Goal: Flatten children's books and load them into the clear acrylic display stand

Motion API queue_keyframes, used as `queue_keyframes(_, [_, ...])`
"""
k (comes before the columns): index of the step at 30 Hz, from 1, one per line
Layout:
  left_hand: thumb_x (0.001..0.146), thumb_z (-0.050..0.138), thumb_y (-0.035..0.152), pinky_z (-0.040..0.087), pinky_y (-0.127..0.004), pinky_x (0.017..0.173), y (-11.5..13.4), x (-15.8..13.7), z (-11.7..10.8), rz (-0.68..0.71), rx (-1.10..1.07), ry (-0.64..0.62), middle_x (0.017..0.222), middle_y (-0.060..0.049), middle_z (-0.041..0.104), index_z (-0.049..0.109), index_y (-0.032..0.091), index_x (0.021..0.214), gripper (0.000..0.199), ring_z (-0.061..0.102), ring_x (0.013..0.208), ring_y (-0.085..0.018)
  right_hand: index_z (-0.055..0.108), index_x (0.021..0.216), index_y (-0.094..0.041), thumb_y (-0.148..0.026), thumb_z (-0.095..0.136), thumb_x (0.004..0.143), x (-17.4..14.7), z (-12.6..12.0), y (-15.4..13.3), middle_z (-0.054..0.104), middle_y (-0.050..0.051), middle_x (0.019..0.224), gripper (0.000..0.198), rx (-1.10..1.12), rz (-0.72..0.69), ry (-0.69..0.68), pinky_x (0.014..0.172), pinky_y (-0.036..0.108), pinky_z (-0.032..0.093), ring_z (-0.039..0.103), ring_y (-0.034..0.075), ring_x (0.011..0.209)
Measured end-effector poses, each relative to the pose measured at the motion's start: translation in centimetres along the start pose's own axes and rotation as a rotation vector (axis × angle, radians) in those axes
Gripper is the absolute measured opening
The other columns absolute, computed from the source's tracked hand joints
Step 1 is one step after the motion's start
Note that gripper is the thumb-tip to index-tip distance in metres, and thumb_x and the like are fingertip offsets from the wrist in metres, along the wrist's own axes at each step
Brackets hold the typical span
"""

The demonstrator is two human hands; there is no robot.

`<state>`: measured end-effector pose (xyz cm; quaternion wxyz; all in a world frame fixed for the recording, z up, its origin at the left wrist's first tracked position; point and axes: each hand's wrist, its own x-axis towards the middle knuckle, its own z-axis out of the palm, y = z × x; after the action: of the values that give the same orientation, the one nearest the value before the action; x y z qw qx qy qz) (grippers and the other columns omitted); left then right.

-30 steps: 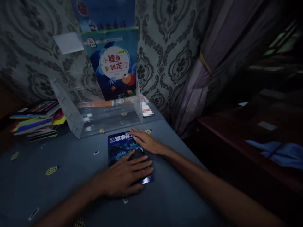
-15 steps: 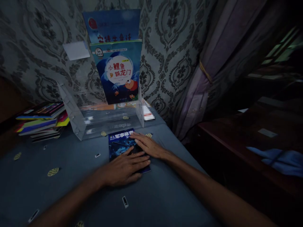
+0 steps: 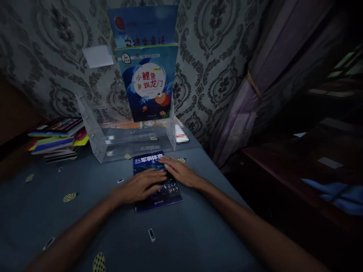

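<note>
A dark blue book (image 3: 159,198) with white Chinese lettering across its top lies on the blue tablecloth. My left hand (image 3: 140,185) rests over the book's left and middle part, palm down with fingers stretched out. Over the right edge and upper right of the cover lies my right hand (image 3: 181,172), also flat with fingers extended. Neither hand grips anything. Behind the book stands a clear plastic rack (image 3: 136,134). A blue picture book (image 3: 149,83) with a cartoon fish stands upright in it, and a taller blue book (image 3: 144,24) shows behind that one.
At the left, beside the rack, sits a stack of books (image 3: 61,138). A pale card (image 3: 98,56) shows against the patterned wall. A tied purple curtain (image 3: 236,109) hangs right of the table (image 3: 113,230). Further right, blue cloth (image 3: 337,196) lies on a dark reddish surface (image 3: 283,162).
My left hand has slid left and up across the cover, uncovering its lower part. My right hand stays at the book's right side. The view has shifted slightly.
</note>
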<state>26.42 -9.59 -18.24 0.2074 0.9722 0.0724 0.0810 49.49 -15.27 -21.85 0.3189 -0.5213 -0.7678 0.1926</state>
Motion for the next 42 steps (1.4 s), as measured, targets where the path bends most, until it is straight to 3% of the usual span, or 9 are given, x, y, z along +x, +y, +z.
queue_keyframes(3, [0.104,0.034,0.038,0.037,-0.045,0.115,-4.0,-1.2,-0.6,-0.128,0.013,0.175,0.146,-0.010,0.052,0.054,0.019,0.137,0.043,0.046,0.138,-0.021,0.051,0.141,-0.028,-0.035,0.032,0.103,0.0,0.0,-0.1,0.052,0.004,0.148,0.043,-0.031,0.005,-0.019,0.119,0.055,0.028,0.039,0.021,0.143])
queue_keyframes(6, [0.103,0.032,0.036,0.033,-0.047,0.116,-6.9,-2.2,-1.1,-0.169,0.025,0.231,0.147,-0.011,0.052,0.054,0.017,0.138,0.044,0.044,0.140,-0.023,0.050,0.142,-0.025,-0.036,0.033,0.103,0.0,0.0,-0.7,0.052,0.007,0.148,0.044,-0.104,0.012,-0.034,0.120,0.055,0.025,0.038,0.022,0.144])
queue_keyframes(9, [0.102,0.033,0.033,0.033,-0.046,0.116,-8.1,-2.5,-1.2,-0.162,-0.005,0.239,0.146,-0.008,0.054,0.054,0.021,0.137,0.043,0.045,0.138,-0.021,0.051,0.142,-0.019,-0.041,0.036,0.102,0.3,0.2,-1.8,0.049,0.012,0.150,0.048,-0.208,0.014,-0.060,0.120,0.058,0.023,0.035,0.026,0.145])
queue_keyframes(12, [0.101,0.034,0.031,0.034,-0.046,0.116,-8.2,-2.4,-1.0,-0.158,-0.039,0.260,0.144,-0.008,0.055,0.056,0.021,0.136,0.042,0.047,0.137,-0.022,0.049,0.144,-0.015,-0.044,0.040,0.100,0.7,1.2,-3.3,0.043,0.015,0.153,0.053,-0.274,-0.015,-0.107,0.120,0.059,0.022,0.033,0.030,0.145])
queue_keyframes(16, [0.100,0.034,0.028,0.034,-0.045,0.116,-8.5,-2.5,-0.8,-0.140,-0.068,0.277,0.142,-0.009,0.057,0.057,0.018,0.135,0.043,0.047,0.137,-0.021,0.040,0.149,-0.016,-0.044,0.042,0.100,0.8,3.4,-6.5,0.036,0.013,0.157,0.057,-0.264,-0.083,-0.208,0.122,0.053,0.022,0.026,0.027,0.148])
queue_keyframes(24, [0.096,0.035,0.020,0.034,-0.044,0.116,-8.9,-2.7,-0.6,-0.128,-0.075,0.280,0.144,-0.007,0.056,0.056,0.019,0.136,0.045,0.046,0.138,-0.020,0.038,0.150,-0.011,-0.043,0.049,0.099,-1.4,6.0,-12.2,0.032,0.016,0.158,0.061,-0.211,-0.260,-0.367,0.124,0.043,0.018,0.021,0.024,0.150])
queue_keyframes(32, [0.100,0.036,0.033,0.032,-0.046,0.117,-8.7,-2.7,-1.2,-0.123,-0.194,0.271,0.141,-0.007,0.058,0.059,0.021,0.133,0.041,0.045,0.138,-0.022,0.042,0.148,-0.010,-0.041,0.044,0.101,-0.3,4.7,-11.3,0.038,0.015,0.155,0.056,-0.129,-0.353,-0.451,0.124,0.041,0.019,0.028,0.022,0.148])
queue_keyframes(38, [0.099,0.041,0.053,0.037,-0.047,0.114,-7.6,-2.7,-2.8,-0.284,-0.446,0.304,0.142,-0.009,0.057,0.052,0.021,0.140,0.053,0.052,0.133,-0.026,0.043,0.147,-0.015,-0.037,0.040,0.103,2.5,4.7,-9.6,0.039,0.011,0.156,0.049,-0.162,-0.346,-0.451,0.124,0.041,0.019,0.027,0.019,0.148])
queue_keyframes(42, [0.099,0.040,0.059,0.037,-0.047,0.114,-7.4,-2.6,-2.9,-0.320,-0.576,0.343,0.141,-0.013,0.057,0.048,0.018,0.142,0.060,0.052,0.133,-0.028,0.044,0.146,-0.015,-0.035,0.040,0.104,4.2,4.8,-8.7,0.041,0.010,0.155,0.047,-0.219,-0.339,-0.442,0.123,0.042,0.020,0.027,0.019,0.148])
